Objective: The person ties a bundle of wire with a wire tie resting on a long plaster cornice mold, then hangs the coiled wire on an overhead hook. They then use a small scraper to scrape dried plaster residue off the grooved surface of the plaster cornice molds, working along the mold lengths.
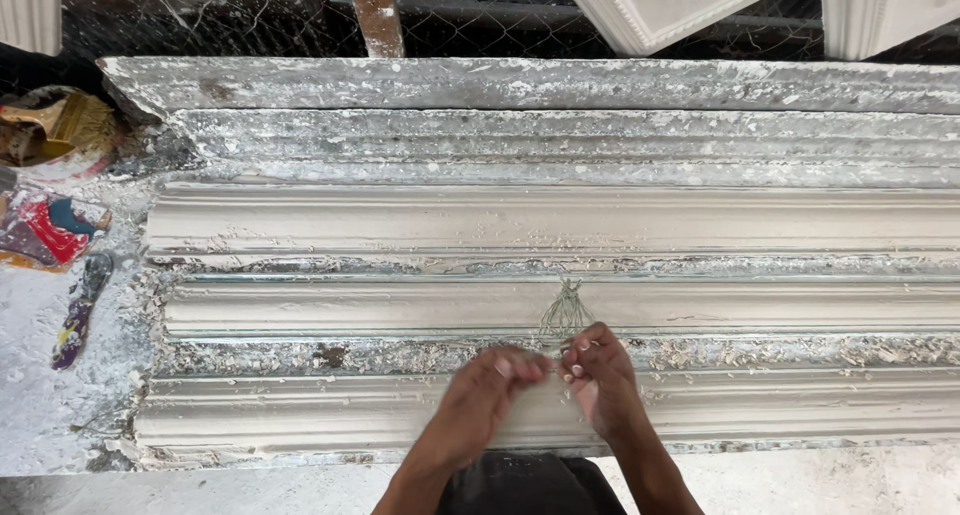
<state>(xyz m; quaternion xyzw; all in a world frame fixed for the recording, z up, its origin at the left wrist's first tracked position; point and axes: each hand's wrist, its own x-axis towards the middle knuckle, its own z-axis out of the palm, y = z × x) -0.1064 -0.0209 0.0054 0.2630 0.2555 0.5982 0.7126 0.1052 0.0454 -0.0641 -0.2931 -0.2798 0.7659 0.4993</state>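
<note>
I see my left hand (pixel 490 390) and right hand (pixel 597 370) meeting fingertip to fingertip over the near edge of the plaster-spattered grey tabletop (pixel 60 415). Both are pinched shut on a thin bundle of pale straw-like fibres (pixel 566 310), which fans upward from my fingers and lies against the middle long off-white moulded plaster cornice strip (pixel 400 307). The left hand is blurred, so I cannot tell exactly which fingers grip the strands; the right hand is sharper, its fingertips curled in on the bundle's lower end. Where the fibres pass between my hands is hidden by the fingers.

Three cornice strips run side by side across the view, all cut off at the right edge. Loose plaster crumbs (pixel 760 353) fill the groove between the middle and near strips. My forearms leave the frame at the bottom, over dark clothing.

At the far left lie a paint-stained scraper with a dark handle (pixel 82 310), a red and blue smeared rag or sheet (pixel 50 230), hard to make out, and a worn brush with yellowish bristles (pixel 60 125), partly cut off. White ornate plaster castings (pixel 660 5) lean at the top, only partly in view.
</note>
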